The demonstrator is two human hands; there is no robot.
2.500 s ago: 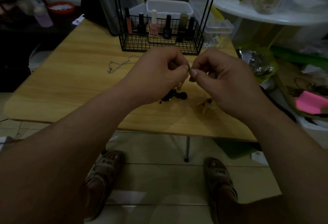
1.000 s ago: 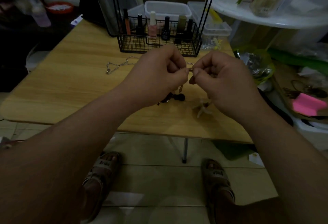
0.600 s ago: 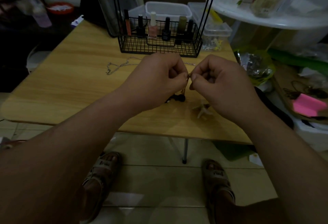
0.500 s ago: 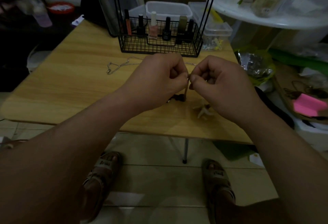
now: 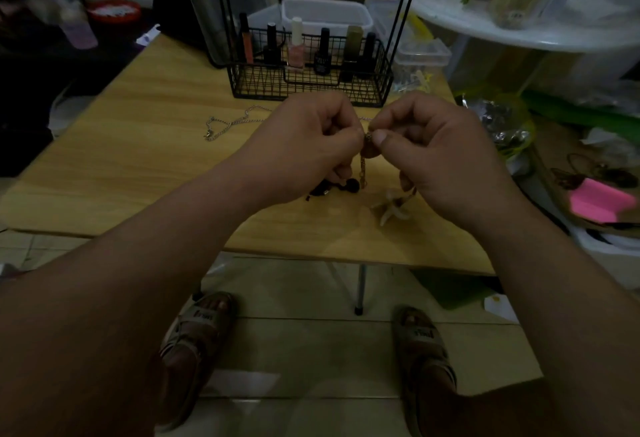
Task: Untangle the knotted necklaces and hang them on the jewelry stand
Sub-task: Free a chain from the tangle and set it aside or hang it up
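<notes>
Lower than before, in front of the black wire basket, left hand and right hand each pinch a thin gold chain necklace, seemingly still knotted; a silver chain necklace lies left of the basket, nothing hung yet

Wire-basket stand blocks the table's far side

Clutter round your light wooden table
You have a translucent plastic tub toward its far end, a white round table at right, and a bright pink paper pad nearer you.
</notes>
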